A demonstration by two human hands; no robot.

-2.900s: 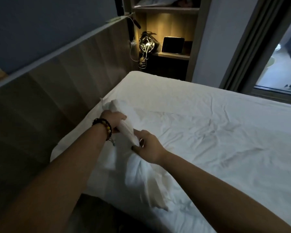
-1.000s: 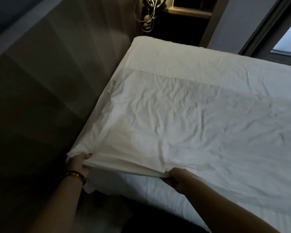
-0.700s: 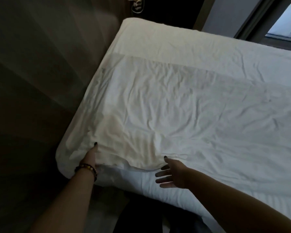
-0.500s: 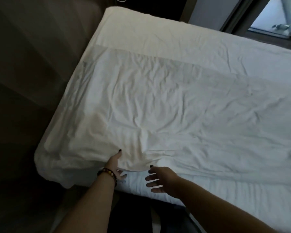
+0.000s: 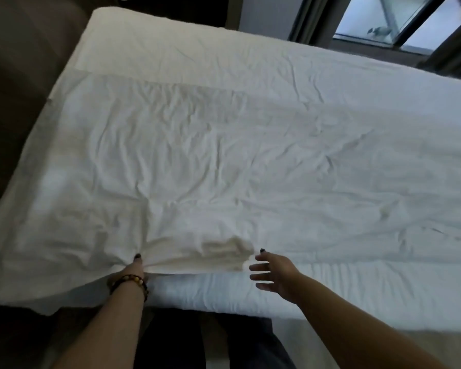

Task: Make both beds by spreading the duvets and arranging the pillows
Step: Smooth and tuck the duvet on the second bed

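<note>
While the head view looks steeply down on one bed, no brand, label or legible writing shows on any surface.

A white duvet lies spread and wrinkled across most of the bed. Its far edge runs as a straight line across the bed, leaving a strip of bare sheet between that edge and the far end of the bed. Its near edge is bunched into a small ridge of folds between the two hands; below that ridge a band of bare sheet is exposed along the near side of the bed. At the left, the duvet hangs over the bed's near-left corner.

The left hand sits at the near edge of the duvet, thumb on top of the cloth and the other fingers hidden under it, so the hand appears to pinch the edge; a beaded bracelet circles its wrist. The right hand hovers just right of the bunched folds, fingers straight and spread apart, holding nothing; whether a fingertip touches the cloth cannot be told.

A brown wall panel runs close along the left side of the bed. A window stands beyond the far-right side. A dark floor strip lies at the near-left corner.
</note>
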